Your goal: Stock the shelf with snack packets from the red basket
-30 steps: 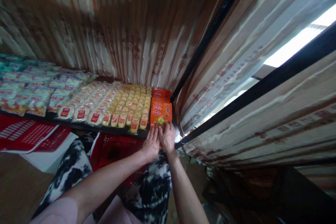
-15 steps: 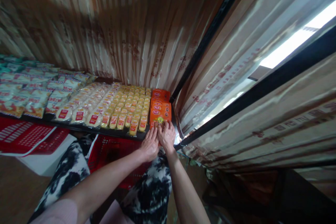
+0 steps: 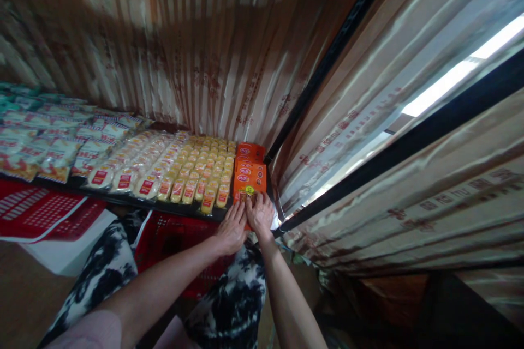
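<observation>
At the right end of the black shelf, orange snack packets (image 3: 249, 174) lie in an overlapping row. Both my hands are at the lower end of the front packet. My left hand (image 3: 232, 229) is on its left side, with long fingers pressed together along the edge. Over the right side, my right hand (image 3: 261, 214) has its fingers bent onto the printed front. A strip of orange shows between the two hands; my thumbs are mostly hidden. Just left of my hands stand rows of small yellow wrapped snacks (image 3: 208, 199).
Further left are rows of round white wrapped snacks (image 3: 123, 179) and white bags (image 3: 55, 155). Red baskets (image 3: 49, 212) sit below the shelf (image 3: 184, 208). A black post (image 3: 311, 92) rises by the right corner, and printed curtain sheeting (image 3: 184, 54) hangs behind.
My hands stay on the front orange packet, with only a slight shift of the fingers. The view has tilted a little.
</observation>
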### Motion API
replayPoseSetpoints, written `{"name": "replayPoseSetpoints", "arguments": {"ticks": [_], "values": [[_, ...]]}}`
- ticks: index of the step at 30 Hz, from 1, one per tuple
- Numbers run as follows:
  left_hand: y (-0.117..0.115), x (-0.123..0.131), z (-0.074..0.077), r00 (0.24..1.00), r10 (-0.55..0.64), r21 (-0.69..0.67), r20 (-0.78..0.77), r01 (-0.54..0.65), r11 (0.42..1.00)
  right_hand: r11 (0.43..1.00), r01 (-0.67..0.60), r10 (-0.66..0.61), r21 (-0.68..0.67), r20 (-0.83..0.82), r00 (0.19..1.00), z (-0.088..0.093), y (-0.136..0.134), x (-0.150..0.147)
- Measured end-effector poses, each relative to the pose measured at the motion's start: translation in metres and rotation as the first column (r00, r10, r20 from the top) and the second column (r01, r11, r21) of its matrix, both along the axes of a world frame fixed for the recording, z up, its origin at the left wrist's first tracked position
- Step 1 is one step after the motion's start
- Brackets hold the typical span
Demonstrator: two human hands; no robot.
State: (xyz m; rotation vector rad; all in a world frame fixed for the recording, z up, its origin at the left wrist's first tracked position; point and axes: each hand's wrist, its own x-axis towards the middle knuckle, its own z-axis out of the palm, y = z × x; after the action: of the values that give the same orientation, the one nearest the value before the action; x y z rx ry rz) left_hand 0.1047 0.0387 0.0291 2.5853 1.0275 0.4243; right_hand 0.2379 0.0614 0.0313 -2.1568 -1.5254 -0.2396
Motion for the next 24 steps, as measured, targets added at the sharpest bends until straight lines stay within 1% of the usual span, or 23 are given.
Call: {"name": "replayPoseSetpoints", "arguments": {"ticks": [6, 9, 13, 17, 20, 22, 24], "values": [[0.001, -0.002, 0.003, 1.000, -0.006, -0.029, 0.019, 0.006, 1.000, 1.000, -0.010, 0.010, 0.018, -0.005, 1.000, -0.002, 0.001, 0.002], [0.002, -0.004, 0.002, 0.999, -0.010, -0.026, 0.048, 0.012, 1.000, 0.998, -0.036, 0.035, 0.049, 0.026, 0.999, -0.002, -0.002, 0.001], [0.002, -0.004, -0.005, 0.996, -0.003, -0.015, 0.090, 0.005, 1.000, 0.996, -0.018, 0.011, 0.088, 0.087, 0.996, -0.001, -0.010, -0.003], [0.003, -0.003, -0.013, 0.991, -0.003, 0.019, 0.133, 0.000, 1.000, 0.999, -0.052, 0.051, 0.012, 0.040, 0.998, -0.001, -0.017, -0.006], [0.001, -0.006, -0.017, 0.989, -0.026, 0.044, 0.148, 0.019, 0.999, 0.998, -0.066, 0.067, -0.014, 0.026, 0.997, -0.002, -0.018, -0.006], [-0.002, -0.010, -0.020, 0.985, -0.034, 0.067, 0.168, 0.023, 0.997, 0.998, -0.055, 0.055, -0.005, 0.030, 0.998, -0.003, -0.019, -0.007], [-0.008, -0.017, -0.023, 0.979, -0.018, 0.096, 0.202, -0.001, 0.995, 0.999, -0.041, 0.040, 0.026, 0.043, 0.998, -0.003, -0.020, -0.010]]}}
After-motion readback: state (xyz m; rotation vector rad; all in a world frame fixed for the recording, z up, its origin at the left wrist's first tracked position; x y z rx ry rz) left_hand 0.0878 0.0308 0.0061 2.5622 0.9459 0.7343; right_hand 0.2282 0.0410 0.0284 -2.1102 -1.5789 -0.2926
